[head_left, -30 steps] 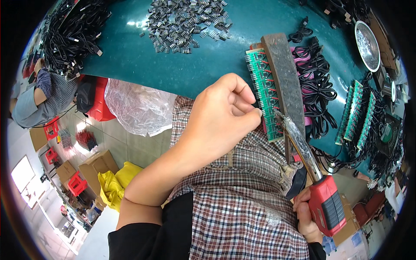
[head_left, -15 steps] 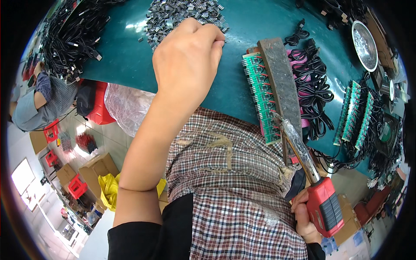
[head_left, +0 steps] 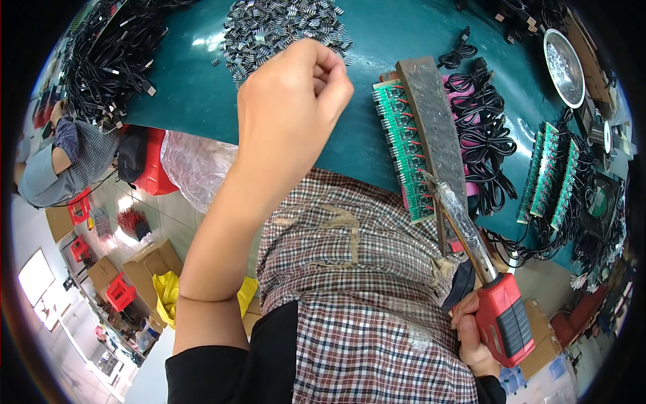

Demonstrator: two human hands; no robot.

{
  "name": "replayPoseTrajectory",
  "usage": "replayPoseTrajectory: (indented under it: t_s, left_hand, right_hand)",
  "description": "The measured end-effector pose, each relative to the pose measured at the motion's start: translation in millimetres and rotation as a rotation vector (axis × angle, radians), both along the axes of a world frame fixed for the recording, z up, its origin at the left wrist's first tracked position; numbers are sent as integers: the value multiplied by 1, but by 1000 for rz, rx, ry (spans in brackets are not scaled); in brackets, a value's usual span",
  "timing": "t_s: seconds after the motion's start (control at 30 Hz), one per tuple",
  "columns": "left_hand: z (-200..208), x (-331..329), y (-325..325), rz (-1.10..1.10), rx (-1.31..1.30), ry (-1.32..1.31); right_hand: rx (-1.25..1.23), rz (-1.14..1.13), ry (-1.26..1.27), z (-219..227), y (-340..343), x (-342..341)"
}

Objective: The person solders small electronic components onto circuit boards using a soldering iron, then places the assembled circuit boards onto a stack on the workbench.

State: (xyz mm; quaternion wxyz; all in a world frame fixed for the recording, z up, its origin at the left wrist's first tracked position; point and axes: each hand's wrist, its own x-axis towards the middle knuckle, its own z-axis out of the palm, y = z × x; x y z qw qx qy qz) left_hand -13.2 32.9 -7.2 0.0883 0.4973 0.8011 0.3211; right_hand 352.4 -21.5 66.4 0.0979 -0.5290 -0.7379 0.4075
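My left hand is closed in a pinch in front of a pile of small black pieces with metal pins on the green tabletop. Whatever the fingertips may hold is too small or hidden to make out. In my right hand, low on the right, is a red and black soldering iron pointing up and away. Its tip is near the lower end of a green circuit board strip with red wires. The strip lies along a dark grey bar.
Bundled black cables lie right of the bar, over pink material. More board strips and a metal bowl are farther right. Black cables are heaped at the far left, where another person sits.
My left hand has drawn slightly back from the pile toward me and to the right, its fingers still closed. My right hand and the soldering iron have hardly moved.
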Motion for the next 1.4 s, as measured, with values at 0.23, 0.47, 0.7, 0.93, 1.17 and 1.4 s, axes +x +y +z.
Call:
replayPoseTrajectory:
  t_s: [0.23, 0.47, 0.7, 0.93, 1.17, 1.4]
  left_hand:
    - [6, 15, -21, 44, 73, -720]
    - [5, 25, -42, -38, -32, -1020]
    - [17, 41, -51, -24, -113, -1187]
    - [15, 56, -51, -32, -193, -1272]
    - [16, 58, -48, -28, -242, -1243]
    - [13, 60, -48, -37, -237, -1195]
  right_hand:
    - [-79, -11, 65, 2, 4, -2]
    - [-52, -28, 19, 0, -2, 2]
    - [-133, -92, 89, 4, 0, -1]
    - [-23, 24, -71, 7, 1, 3]
    - [69, 45, -139, 7, -3, 3]
    - [-68, -13, 96, -5, -7, 11]
